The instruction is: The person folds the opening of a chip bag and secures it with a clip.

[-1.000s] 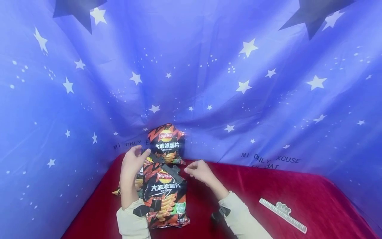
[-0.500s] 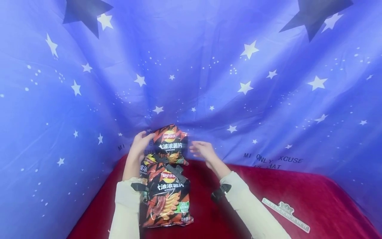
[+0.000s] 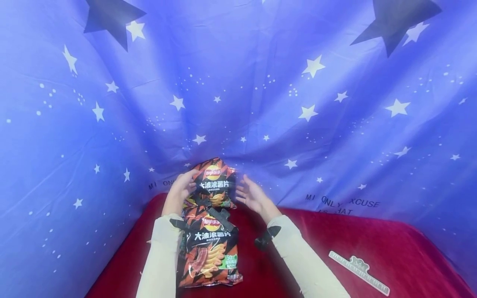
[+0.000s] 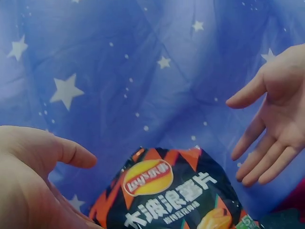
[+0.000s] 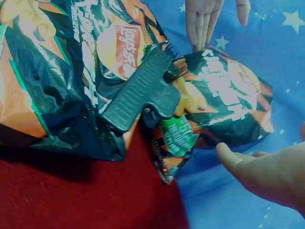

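Observation:
A black and orange chip bag [image 3: 216,178] stands at the back against the curtain, its Lay's logo facing me. On its left side is my left hand [image 3: 182,188], fingers and thumb spread, the fingertips right at the bag's edge. To the right, my right hand [image 3: 255,196] is spread with the palm toward the bag; in the left wrist view a gap shows between that hand [image 4: 286,109] and the bag [image 4: 167,191]. Closer to me lies a second chip bag [image 3: 210,252], a black clip [image 5: 143,90] across its top corner. Neither hand holds anything.
A pale ruler-shaped clip [image 3: 359,271] lies at the right on the red tablecloth [image 3: 320,236]. Part of another bag shows behind the front one, mostly covered by the left arm. A blue starry curtain [image 3: 238,116] closes off the back and sides.
Both hands have moved from beside the front bag's clip to either side of the back bag, and the fingers have spread. The view has shifted slightly; the bags stay in place.

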Action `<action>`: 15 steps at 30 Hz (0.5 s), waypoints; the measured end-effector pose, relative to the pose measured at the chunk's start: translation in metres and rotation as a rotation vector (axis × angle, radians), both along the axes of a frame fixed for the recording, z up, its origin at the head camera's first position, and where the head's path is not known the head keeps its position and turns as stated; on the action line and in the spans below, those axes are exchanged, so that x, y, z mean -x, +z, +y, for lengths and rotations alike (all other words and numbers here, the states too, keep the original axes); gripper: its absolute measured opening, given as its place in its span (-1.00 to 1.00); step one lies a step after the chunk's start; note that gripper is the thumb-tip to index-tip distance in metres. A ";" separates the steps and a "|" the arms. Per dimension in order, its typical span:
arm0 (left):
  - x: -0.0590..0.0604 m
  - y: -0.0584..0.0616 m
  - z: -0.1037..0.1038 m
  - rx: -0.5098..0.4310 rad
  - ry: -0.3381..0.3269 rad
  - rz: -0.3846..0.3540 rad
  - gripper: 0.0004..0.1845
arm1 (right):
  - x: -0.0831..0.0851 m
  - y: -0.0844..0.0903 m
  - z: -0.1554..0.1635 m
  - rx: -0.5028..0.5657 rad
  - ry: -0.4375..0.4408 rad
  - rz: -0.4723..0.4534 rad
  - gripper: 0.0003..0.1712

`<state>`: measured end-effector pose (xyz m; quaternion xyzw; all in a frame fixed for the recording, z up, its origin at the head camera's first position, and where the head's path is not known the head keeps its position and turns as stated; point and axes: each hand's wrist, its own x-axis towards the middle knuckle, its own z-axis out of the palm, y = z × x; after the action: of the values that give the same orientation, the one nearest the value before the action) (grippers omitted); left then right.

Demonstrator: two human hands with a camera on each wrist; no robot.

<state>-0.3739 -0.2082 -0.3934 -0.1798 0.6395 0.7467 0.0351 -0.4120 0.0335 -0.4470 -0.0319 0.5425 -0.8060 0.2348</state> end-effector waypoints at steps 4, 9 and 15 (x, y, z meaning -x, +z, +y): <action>0.006 -0.009 0.002 -0.031 -0.014 -0.004 -0.49 | 0.001 -0.009 -0.002 0.084 0.032 -0.038 -0.14; 0.012 -0.017 0.004 -0.064 0.013 -0.019 -0.63 | -0.001 -0.007 -0.004 0.138 0.072 -0.036 -0.12; 0.016 -0.018 0.008 -0.095 0.026 0.027 -0.78 | -0.002 -0.004 -0.005 0.158 0.051 -0.014 -0.13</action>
<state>-0.3900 -0.2006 -0.4113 -0.1760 0.6013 0.7790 0.0250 -0.4101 0.0287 -0.4509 -0.0586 0.4745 -0.8402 0.2559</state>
